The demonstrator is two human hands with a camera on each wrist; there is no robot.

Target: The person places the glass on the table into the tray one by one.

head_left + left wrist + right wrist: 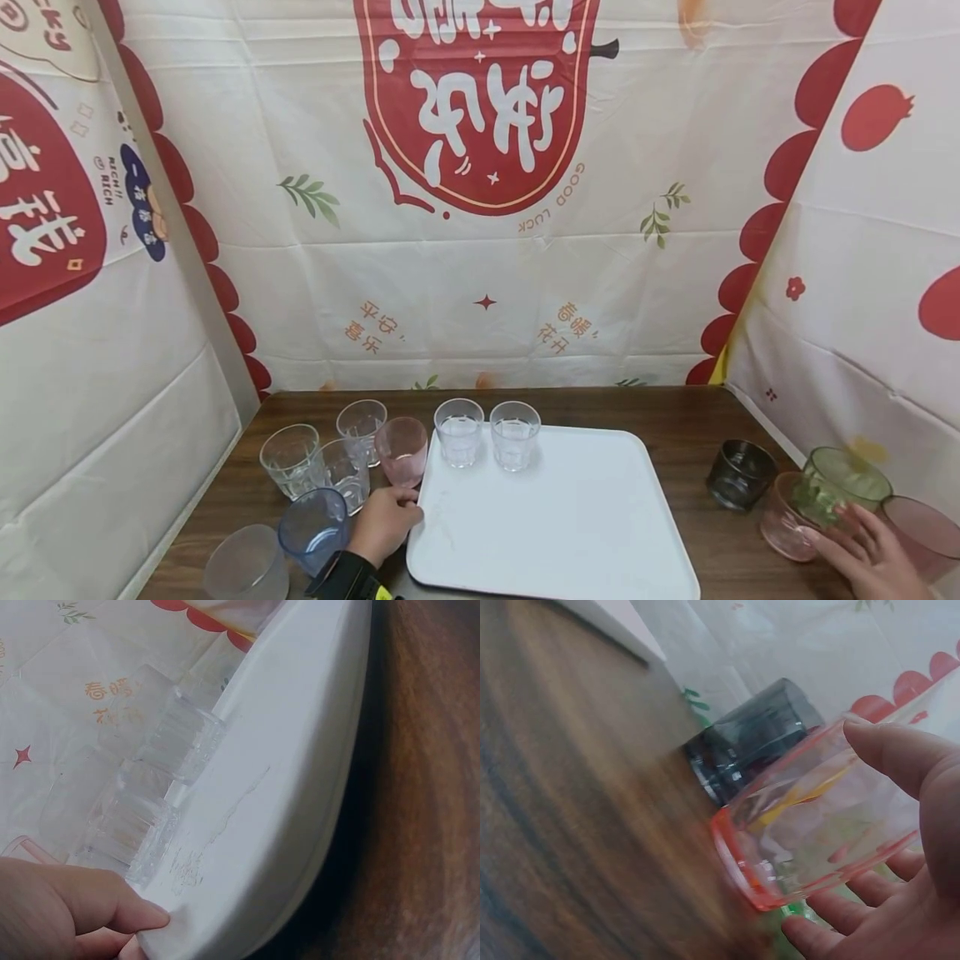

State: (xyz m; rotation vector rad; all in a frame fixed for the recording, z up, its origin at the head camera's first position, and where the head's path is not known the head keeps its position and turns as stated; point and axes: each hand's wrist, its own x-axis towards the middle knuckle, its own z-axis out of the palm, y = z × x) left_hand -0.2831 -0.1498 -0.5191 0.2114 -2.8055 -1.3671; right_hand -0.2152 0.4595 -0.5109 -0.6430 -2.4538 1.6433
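Note:
My left hand [386,523] pinches the left edge of a white tray [555,525], thumb on top in the left wrist view. Two clear glasses, one at left [459,433] and one at right [515,437], stand upright on the tray's far left part. At the far right, my right hand [870,550] is beside a pink glass [787,518]. In the right wrist view its thumb is at the glass's rim [847,724], with the other fingers spread along the opposite side. A green glass [847,479], a second pink glass [922,533] and a dark glass [741,475] surround it.
Left of the tray stand several glasses: a pink one [402,454] close to its edge, clear ones [292,458], a blue one [315,529] and a frosted one [247,567]. Printed cloth walls [480,275] enclose the wooden table [615,408] on the back and both sides.

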